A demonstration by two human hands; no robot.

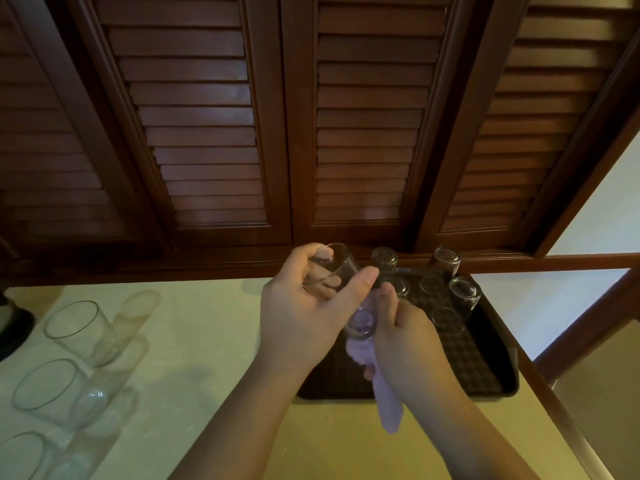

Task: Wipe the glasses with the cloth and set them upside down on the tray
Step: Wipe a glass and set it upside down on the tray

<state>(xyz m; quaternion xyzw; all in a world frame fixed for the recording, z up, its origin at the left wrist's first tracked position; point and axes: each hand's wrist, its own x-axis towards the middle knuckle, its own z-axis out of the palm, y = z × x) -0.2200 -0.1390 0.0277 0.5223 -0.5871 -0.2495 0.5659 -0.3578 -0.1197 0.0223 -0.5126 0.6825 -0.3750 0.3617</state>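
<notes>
My left hand (304,317) grips a clear glass (341,263) above the near-left part of the tray, tilted with its base pointing up and away. My right hand (408,337) holds a purple cloth (389,407); the cloth's upper end is pushed against the glass's mouth between my hands and its tail hangs down over the tray's front edge. The dark tray (485,375) has a patterned mat. Several glasses stand upside down at its far end, among them one at the back (384,259) and one at the right (464,292).
Three clear glasses stand upright on the pale counter at the left (78,330), (57,393), (20,455). A dark round object (14,323) sits at the far left edge. Dark louvred wooden doors (367,133) rise behind the counter. The counter's edge drops off right of the tray.
</notes>
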